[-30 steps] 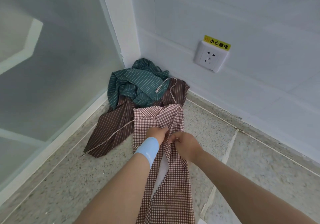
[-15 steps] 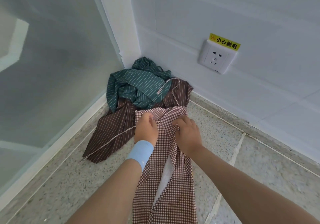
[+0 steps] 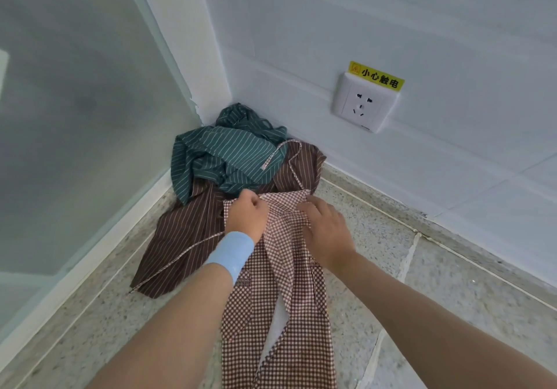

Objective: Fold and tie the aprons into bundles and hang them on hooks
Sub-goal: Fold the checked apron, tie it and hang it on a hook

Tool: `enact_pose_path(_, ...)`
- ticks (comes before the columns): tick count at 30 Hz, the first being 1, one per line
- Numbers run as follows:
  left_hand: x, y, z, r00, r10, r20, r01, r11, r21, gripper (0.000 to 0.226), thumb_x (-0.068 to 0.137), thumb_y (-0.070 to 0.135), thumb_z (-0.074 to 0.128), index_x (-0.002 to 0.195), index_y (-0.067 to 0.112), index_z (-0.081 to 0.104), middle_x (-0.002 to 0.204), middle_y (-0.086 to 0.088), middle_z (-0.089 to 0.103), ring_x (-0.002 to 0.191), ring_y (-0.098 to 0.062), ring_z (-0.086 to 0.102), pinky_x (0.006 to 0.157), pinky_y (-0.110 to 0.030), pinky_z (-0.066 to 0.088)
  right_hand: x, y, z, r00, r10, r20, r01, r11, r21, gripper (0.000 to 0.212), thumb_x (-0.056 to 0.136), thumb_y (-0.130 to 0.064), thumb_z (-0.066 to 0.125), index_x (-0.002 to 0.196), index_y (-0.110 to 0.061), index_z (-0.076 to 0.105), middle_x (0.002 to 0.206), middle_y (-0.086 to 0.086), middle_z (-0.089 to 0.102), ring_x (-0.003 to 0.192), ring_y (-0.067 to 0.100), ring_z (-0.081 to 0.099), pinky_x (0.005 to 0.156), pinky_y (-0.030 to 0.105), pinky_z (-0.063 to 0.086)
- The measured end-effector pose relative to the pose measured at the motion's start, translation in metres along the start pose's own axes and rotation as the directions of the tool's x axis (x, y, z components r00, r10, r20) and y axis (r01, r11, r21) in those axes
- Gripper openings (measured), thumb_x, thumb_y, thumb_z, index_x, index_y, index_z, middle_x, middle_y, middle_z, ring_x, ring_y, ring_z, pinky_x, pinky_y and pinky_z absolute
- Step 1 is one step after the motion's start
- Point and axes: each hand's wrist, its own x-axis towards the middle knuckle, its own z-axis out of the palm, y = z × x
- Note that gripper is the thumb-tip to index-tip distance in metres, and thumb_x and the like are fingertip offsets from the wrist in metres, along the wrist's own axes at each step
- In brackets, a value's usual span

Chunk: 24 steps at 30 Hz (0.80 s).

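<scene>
Checked apron (image 3: pixel 280 283): left hand (image 3: pixel 247 215) fisted on top edge, right hand (image 3: pixel 327 229) pinching beside. Best match corners level, clear of striped aprons (image 3: pixel 229 153) at 12 o'clock.

Three aprons: one checked apron (image 3: pixel 280 313) under both hands; one brown striped apron (image 3: pixel 184 238) just left of the left hand (image 3: pixel 247 215); one green striped apron (image 3: pixel 223 153) beyond the hands, lying on the brown one. Two hands, left and right hand (image 3: pixel 327 232). One pale blue wristband (image 3: pixel 232 251), just behind the left hand. One wall socket (image 3: pixel 361 105), above the right hand and well apart from it. One yellow label (image 3: pixel 376 79) at its top edge.
</scene>
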Motion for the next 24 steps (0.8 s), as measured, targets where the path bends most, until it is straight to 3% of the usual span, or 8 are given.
enact_pose_path(4,0.012,-0.027,-0.032,0.995,0.086,0.054,-0.101,0.906,0.41,0.013,0.101,0.027,0.045,0.11,0.018,0.047,0.078,-0.003,0.062,0.065,-0.021,0.057,0.053,-0.032,0.04,0.004,-0.008,0.006,0.979,-0.085,0.185,0.115,0.98,-0.16,0.068,0.097,-0.022,0.051,0.156,-0.028,0.018,0.166,0.005,0.009,0.151,0.029,0.013,0.123,0.048,0.013)
enact_pose_path(6,0.012,-0.036,-0.039,0.99,0.13,0.046,-0.134,0.825,0.549,0.029,0.097,0.032,0.053,0.122,0.018,0.046,0.098,-0.003,0.063,0.087,-0.025,0.062,0.067,-0.036,0.047,0.006,-0.011,0.011,0.961,-0.061,0.27,0.128,0.963,-0.236,0.071,0.098,-0.026,0.049,0.158,-0.028,0.011,0.167,0.008,0.0,0.153,0.031,0.006,0.123,0.049,0.009)
enact_pose_path(8,0.0,-0.038,-0.038,0.953,0.292,-0.08,-0.187,0.776,0.602,0.039,0.09,0.031,0.065,0.123,0.017,0.051,0.112,-0.006,0.059,0.101,-0.026,0.057,0.081,-0.038,0.048,0.006,-0.013,0.014,0.951,-0.006,0.31,0.098,0.954,-0.282,0.074,0.099,-0.026,0.047,0.159,-0.027,0.004,0.166,0.011,-0.005,0.153,0.034,0.001,0.123,0.051,0.005)
enact_pose_path(11,-0.038,-0.036,-0.024,0.9,0.404,-0.16,-0.297,0.841,0.453,0.014,0.09,0.028,0.063,0.097,0.019,0.056,0.092,0.002,0.058,0.083,-0.018,0.056,0.07,-0.031,0.049,-0.002,-0.016,0.012,0.968,0.039,0.25,0.033,0.96,-0.279,0.074,0.098,-0.022,0.043,0.159,-0.023,0.002,0.166,0.016,-0.005,0.152,0.037,-0.001,0.123,0.052,0.006)
enact_pose_path(14,-0.086,-0.045,0.006,0.982,0.188,0.011,-0.174,0.879,0.444,0.042,0.09,0.061,0.042,0.087,0.021,0.054,0.083,0.007,0.057,0.08,-0.017,0.058,0.071,-0.033,0.05,-0.025,-0.021,0.016,0.991,-0.013,0.134,0.044,0.973,-0.227,0.066,0.095,-0.019,0.04,0.156,-0.021,0.015,0.165,0.016,0.006,0.152,0.036,0.006,0.123,0.052,0.012)
enact_pose_path(17,-0.116,-0.058,0.027,0.986,-0.163,0.026,0.128,0.855,0.503,0.075,0.08,0.08,0.038,0.115,0.017,0.057,0.113,0.0,0.061,0.105,-0.021,0.059,0.089,-0.038,0.049,-0.062,-0.019,0.03,0.988,-0.095,0.12,0.122,0.965,-0.233,0.062,0.091,-0.022,0.047,0.151,-0.018,0.033,0.162,0.016,0.021,0.15,0.037,0.02,0.12,0.053,0.024)
enact_pose_path(20,-0.124,-0.065,0.029,0.958,-0.287,0.005,0.265,0.892,0.367,0.052,0.088,0.055,0.056,0.122,0.016,0.054,0.12,-0.001,0.062,0.108,-0.021,0.06,0.09,-0.037,0.049,-0.095,-0.014,0.048,0.976,-0.126,0.18,0.168,0.956,-0.239,0.065,0.089,-0.025,0.052,0.151,-0.016,0.036,0.162,0.015,0.024,0.149,0.035,0.025,0.117,0.053,0.03)
enact_pose_path(24,-0.125,-0.066,0.017,0.942,-0.334,0.025,0.333,0.942,0.046,0.011,0.096,0.025,0.055,0.102,0.022,0.064,0.099,0.005,0.068,0.077,-0.012,0.056,0.063,-0.026,0.044,-0.112,-0.016,0.051,0.95,-0.097,0.296,0.168,0.96,-0.224,0.065,0.103,-0.031,0.032,0.159,-0.018,0.002,0.165,0.009,-0.013,0.152,0.029,-0.012,0.124,0.05,0.005)
